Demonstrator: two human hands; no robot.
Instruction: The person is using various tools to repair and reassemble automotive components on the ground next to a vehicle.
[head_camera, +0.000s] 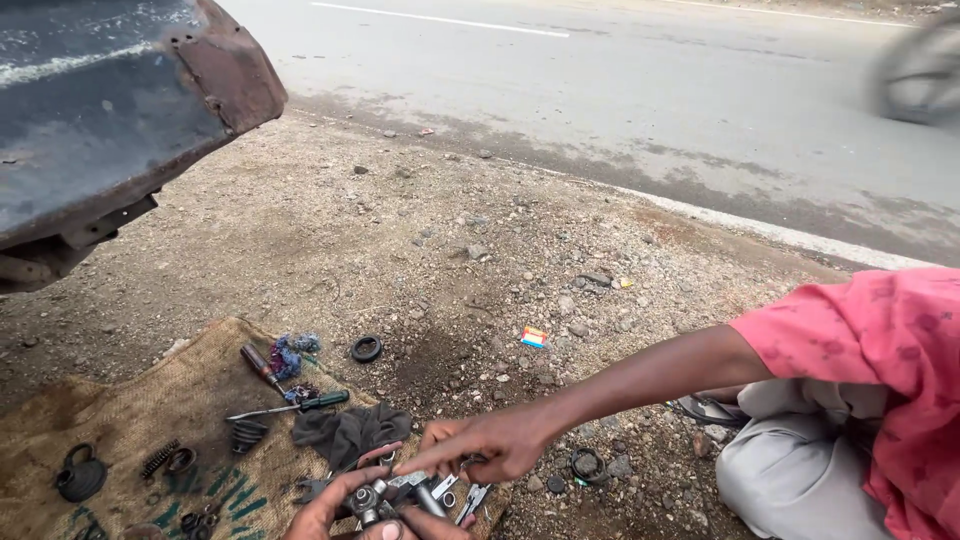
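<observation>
My hands sit at the sack's (150, 420) lower right edge; open gravel lies beyond it. A small orange-and-white wrapper (535, 336) lies right of the sack. My left hand (330, 510) and right hand (420, 525) both clench a metal part (385, 495); a co-worker's hand (490, 442) points at it.
</observation>
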